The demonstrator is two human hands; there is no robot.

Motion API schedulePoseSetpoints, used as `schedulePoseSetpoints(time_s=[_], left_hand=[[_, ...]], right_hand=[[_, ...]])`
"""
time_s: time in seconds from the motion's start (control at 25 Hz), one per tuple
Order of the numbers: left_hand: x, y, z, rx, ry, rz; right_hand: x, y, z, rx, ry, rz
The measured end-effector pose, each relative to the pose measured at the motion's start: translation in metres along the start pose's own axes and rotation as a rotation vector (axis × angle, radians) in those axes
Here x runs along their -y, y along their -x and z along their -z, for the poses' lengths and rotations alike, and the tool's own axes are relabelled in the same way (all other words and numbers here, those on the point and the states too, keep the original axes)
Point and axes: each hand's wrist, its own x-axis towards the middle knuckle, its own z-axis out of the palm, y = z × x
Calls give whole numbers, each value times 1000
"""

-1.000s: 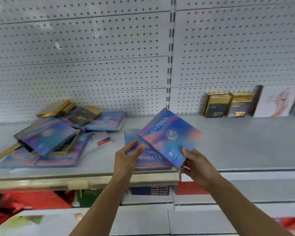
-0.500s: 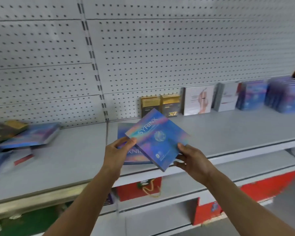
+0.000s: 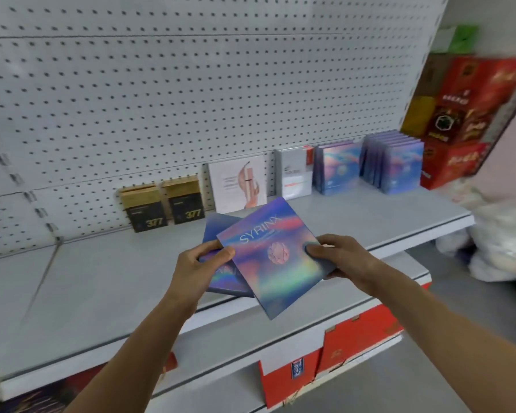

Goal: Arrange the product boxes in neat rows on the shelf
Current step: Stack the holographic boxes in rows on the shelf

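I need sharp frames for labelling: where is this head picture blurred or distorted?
Head view: red cartons at far right smear with motion blur; the SYRINX box stays readable, with iridescent sheen low on its face; the pegboard lines bow from the wide lens.

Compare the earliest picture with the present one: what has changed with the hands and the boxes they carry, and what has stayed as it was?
The view swung right: the jumbled pile left frame, upright rows appeared. The right hand shifted from the top SYRINX box corner to its right edge. The left hand still holds the lower box; both remain fanned.
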Motion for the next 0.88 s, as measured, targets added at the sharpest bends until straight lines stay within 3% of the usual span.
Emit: schedulePoseSetpoints(time_s=[0.36,0.56,0.88], left_hand=[[-6,-68,-130,224,-86,-69],[-12,-118,-209,214,-72,-96],[-6,-180,-274,73,-124,-56]], right_hand=[[-12,-61,107,-127,-18,5],[-11,-111,184,-175,-71,14],[-28,-199,281,-406,-246,79]])
